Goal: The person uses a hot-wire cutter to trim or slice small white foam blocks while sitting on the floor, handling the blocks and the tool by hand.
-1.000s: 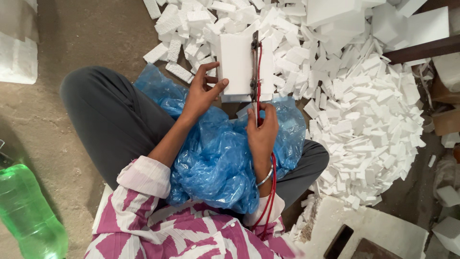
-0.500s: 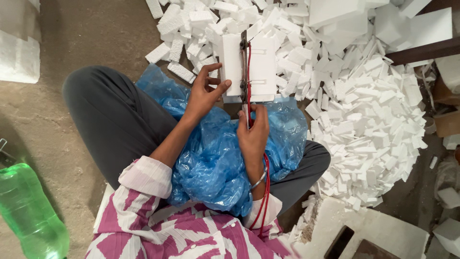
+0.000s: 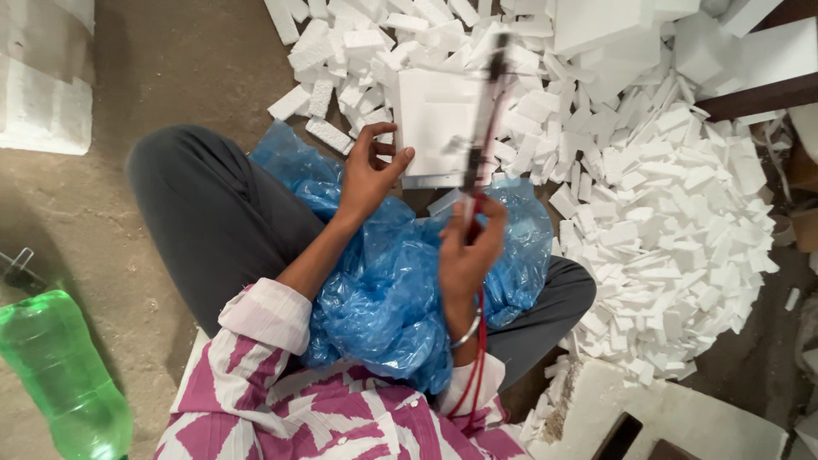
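Observation:
I sit cross-legged with a blue plastic sheet (image 3: 383, 281) over my lap. My left hand (image 3: 368, 175) holds the near left edge of a white foam slab (image 3: 434, 123), thumb and fingers pinching it. My right hand (image 3: 469, 251) is closed around the handle of a thin cutting tool (image 3: 482, 106), blurred with motion, with red wires (image 3: 474, 358) trailing down past my wrist. The tool's long frame stands along the slab's right side. A metal bangle sits on my right wrist.
A large heap of small cut white foam blocks (image 3: 682, 213) spreads ahead and to the right. A green plastic bottle (image 3: 60, 375) lies at lower left. A big foam piece (image 3: 43, 94) lies at far left, another moulded one (image 3: 673, 417) at lower right. Bare concrete floor lies to the left.
The cutting tool has swung from the slab's middle toward its right side and tilted. My right hand shifted slightly right with it. My left hand keeps hold of the slab.

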